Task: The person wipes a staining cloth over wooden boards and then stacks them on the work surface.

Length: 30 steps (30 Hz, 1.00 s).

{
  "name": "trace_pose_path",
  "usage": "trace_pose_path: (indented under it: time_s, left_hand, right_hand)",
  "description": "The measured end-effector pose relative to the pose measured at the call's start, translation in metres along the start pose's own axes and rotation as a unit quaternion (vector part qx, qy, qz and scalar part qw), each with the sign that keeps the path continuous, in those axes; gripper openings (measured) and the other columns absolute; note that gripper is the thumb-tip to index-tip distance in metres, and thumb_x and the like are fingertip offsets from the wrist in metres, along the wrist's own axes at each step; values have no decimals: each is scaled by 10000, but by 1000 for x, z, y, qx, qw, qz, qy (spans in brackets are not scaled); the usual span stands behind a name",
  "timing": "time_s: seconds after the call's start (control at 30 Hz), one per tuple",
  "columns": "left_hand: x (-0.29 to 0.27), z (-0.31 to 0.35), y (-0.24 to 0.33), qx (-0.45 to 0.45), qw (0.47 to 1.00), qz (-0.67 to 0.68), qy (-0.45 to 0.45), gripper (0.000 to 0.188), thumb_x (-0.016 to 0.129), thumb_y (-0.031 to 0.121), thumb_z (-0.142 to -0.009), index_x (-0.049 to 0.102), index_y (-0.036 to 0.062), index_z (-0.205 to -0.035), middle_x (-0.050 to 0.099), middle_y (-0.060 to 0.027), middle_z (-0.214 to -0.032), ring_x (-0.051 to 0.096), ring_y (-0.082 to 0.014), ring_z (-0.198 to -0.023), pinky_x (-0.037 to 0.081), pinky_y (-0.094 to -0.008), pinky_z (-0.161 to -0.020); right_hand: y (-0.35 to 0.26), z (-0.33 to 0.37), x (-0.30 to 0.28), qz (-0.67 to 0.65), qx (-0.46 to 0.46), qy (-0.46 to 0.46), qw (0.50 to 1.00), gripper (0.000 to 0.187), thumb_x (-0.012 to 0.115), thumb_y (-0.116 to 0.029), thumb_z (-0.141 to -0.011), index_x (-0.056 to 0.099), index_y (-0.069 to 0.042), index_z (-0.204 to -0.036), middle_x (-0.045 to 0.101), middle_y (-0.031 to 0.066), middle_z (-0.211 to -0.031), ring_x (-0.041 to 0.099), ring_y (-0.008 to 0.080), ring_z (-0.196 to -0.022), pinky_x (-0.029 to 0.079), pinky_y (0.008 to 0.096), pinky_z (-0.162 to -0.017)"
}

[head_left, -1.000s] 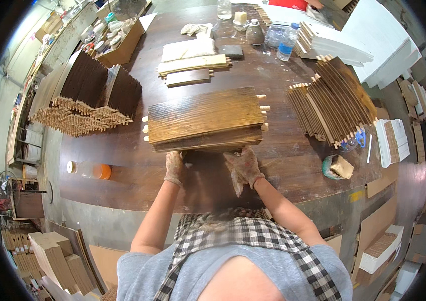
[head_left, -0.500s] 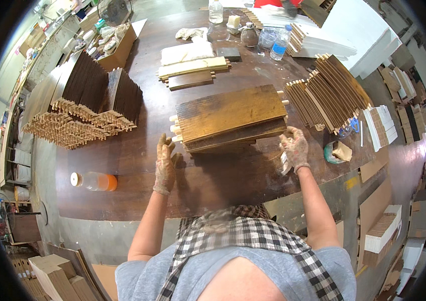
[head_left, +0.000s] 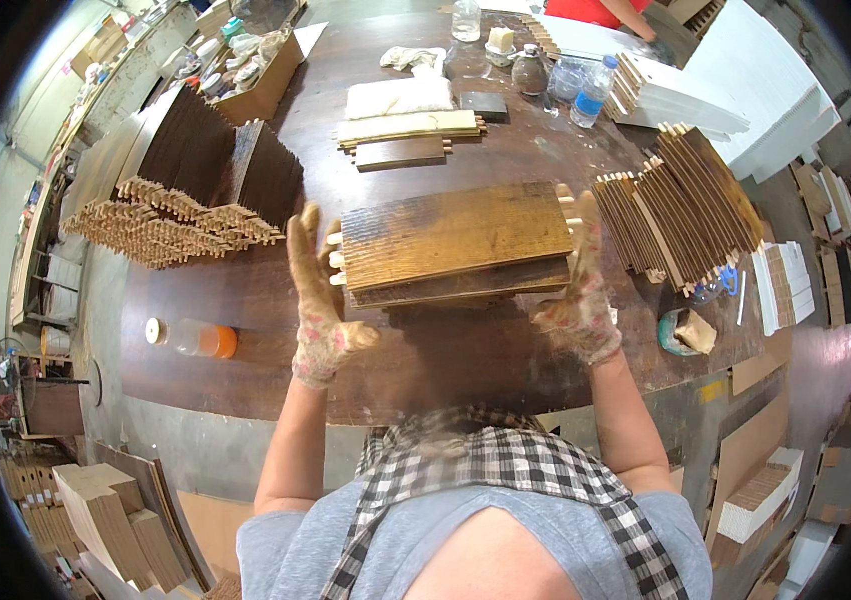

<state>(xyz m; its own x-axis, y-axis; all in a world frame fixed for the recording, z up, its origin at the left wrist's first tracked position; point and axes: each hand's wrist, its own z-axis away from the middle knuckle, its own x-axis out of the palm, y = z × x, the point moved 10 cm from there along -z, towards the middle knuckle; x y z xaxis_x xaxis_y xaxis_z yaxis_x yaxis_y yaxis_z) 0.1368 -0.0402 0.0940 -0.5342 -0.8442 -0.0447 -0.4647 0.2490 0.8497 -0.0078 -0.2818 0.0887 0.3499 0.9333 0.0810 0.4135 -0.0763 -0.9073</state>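
A stack of stained brown wooden boards (head_left: 455,240) with pale tenon ends lies flat on the dark round worktable (head_left: 245,310). My left hand (head_left: 317,300), in a worn floral glove, stands upright with fingers spread at the stack's left end, flat against the tenons. At the right end my gloved right hand (head_left: 581,290) presses its open palm to the other side. Neither hand grips anything.
Dark slats (head_left: 195,180) are piled at the left, more slats (head_left: 685,205) lean in a row at the right. A tipped bottle with orange liquid (head_left: 195,338), a tape roll (head_left: 683,332), short boards (head_left: 407,135), water bottles (head_left: 593,90) and white panels (head_left: 705,85) surround the stack.
My hands moved from the stack's near edge outward to its two ends and rose upright against them. The stack now appears larger and closer in view.
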Motion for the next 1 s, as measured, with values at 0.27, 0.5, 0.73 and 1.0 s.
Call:
trace_pose_path:
  time_s: [0.27, 0.5, 0.73, 1.0]
  left_hand:
    - [12, -16, 6, -189, 971, 144, -18, 1054, 503, 798, -802, 203, 136, -1566, 340, -130, -1533, 365, -245, -1385, 337, -425, -1140]
    - [20, -10, -9, -361, 915, 135, -121, 684, 543, 459, -967, 319, 83, -1492, 447, -76, -1422, 453, -135, -1225, 403, -323, -1005]
    - [20, -6, -36, -426, 872, 241, -22, 466, 563, 362, -994, 460, 66, -1339, 516, -35, -1296, 484, -131, -1195, 390, -308, -1025]
    - [36, -51, -11, -354, 893, 273, -46, 450, 586, 309, -984, 475, 46, -1331, 576, -57, -1236, 520, -148, -1158, 407, -331, -1016]
  right_hand:
    - [-13, -17, -6, -90, 113, -84, 986, 1062, 804, -351, -799, 133, -81, -1577, 305, 38, -1526, 418, 114, -1265, 407, 170, -924]
    - [12, -14, 1, -39, 256, -117, 959, 434, 559, -253, -993, 484, -11, -1345, 584, -43, -1132, 526, 54, -973, 444, 229, -918]
    - [18, -22, 6, -213, 298, 18, 930, 437, 634, -181, -937, 507, -95, -1345, 599, 9, -1201, 568, 112, -1060, 471, 299, -933]
    - [-11, -47, 2, -102, 102, -31, 989, 432, 638, -177, -900, 554, -42, -1302, 633, 35, -1159, 586, 128, -1056, 463, 300, -943]
